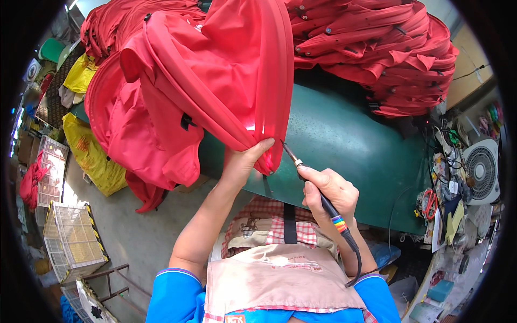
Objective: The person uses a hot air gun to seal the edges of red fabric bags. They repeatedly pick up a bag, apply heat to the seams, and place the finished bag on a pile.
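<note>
My left hand (249,159) is closed on the lower corner of a red fabric piece (215,70), thumb on top and the other fingers hidden behind the cloth. The piece has a long bent seam and a small black tab, and hangs over the table's left end. My right hand (329,195) grips a soldering iron (327,203) with a black handle, rainbow-coloured bands and a black cord. Its thin metal tip points up and left to the fabric's edge beside my left thumb; whether it touches, I cannot tell.
The dark green table (344,156) lies under my hands. A large heap of red fabric pieces (377,54) covers its far right. At the right stand a white fan (481,171) and red-handled scissors (429,203). On the left are yellow bags (94,156) and a wire basket (75,237).
</note>
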Demonstrator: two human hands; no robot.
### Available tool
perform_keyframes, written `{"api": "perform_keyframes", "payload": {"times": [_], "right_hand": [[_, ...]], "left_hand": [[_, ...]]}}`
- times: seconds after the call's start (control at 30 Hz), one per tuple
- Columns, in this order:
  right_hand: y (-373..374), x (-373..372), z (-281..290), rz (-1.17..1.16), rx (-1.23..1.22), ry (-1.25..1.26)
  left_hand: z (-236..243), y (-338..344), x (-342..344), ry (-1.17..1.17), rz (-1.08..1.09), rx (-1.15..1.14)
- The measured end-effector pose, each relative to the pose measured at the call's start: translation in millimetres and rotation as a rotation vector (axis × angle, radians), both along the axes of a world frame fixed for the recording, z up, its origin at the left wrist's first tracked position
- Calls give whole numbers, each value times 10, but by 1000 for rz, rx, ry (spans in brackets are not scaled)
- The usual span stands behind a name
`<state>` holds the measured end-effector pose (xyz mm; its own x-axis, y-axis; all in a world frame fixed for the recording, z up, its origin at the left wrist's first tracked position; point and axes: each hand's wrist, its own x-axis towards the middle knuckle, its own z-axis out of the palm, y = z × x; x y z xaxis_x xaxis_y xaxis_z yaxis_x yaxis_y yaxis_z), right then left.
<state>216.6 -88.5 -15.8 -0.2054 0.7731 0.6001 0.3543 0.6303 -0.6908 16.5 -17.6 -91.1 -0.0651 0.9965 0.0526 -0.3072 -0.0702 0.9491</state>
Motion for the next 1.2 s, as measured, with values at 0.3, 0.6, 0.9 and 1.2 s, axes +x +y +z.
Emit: {"api": "perform_keyframes", "payload": {"times": [0.3, 0.6, 0.9, 1.2], "right_hand": [[320, -102, 281, 63, -70, -195], [740, -195, -100, -63, -156, 417], [861, -476, -765, -91, -275, 843], [552, -197, -585, -290, -556, 267]], "left_hand": [[29, -99, 51, -59, -47, -63], [27, -203, 125, -5, 9, -46], [41, -546, -244, -465, 207, 55], [271, -263, -107, -192, 328, 214]]}}
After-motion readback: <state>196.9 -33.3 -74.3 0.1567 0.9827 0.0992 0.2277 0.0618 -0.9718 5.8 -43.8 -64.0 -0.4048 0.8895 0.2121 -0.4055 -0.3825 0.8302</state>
